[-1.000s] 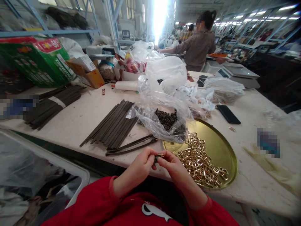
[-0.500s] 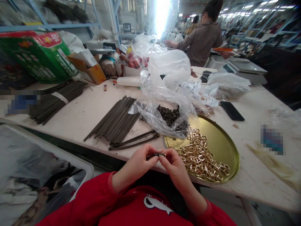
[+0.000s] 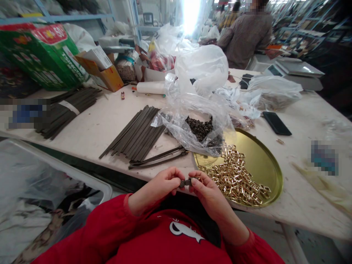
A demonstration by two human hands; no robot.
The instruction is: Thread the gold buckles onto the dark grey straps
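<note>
In front of my red top, my left hand [image 3: 165, 183] pinches one end of a dark strap [image 3: 187, 182]. My right hand [image 3: 206, 189] is closed on the strap's other side, with a gold buckle [image 3: 200, 179] partly showing between its fingers. Only a short stretch of strap is visible between the two hands. Just right of my hands lies a round gold tray [image 3: 268, 156] with a heap of gold buckles [image 3: 236, 178]. Beyond them, a clear plastic bag [image 3: 178, 132] holds many small dark pieces [image 3: 199, 128]. Two dark straps [image 3: 156, 158] lie nearest my left hand.
Flat dark strips [image 3: 134, 134] lie fanned on the table [image 3: 90, 121], and a banded bundle [image 3: 68, 110] sits further left. A black phone [image 3: 276, 123] is at the right. Boxes, plastic bags and a scale [image 3: 299, 73] stand at the back, near a person [image 3: 247, 36].
My hands have moved slightly apart, so more dark strap shows between them. The view has tilted down a little. The person at the back has shifted right.
</note>
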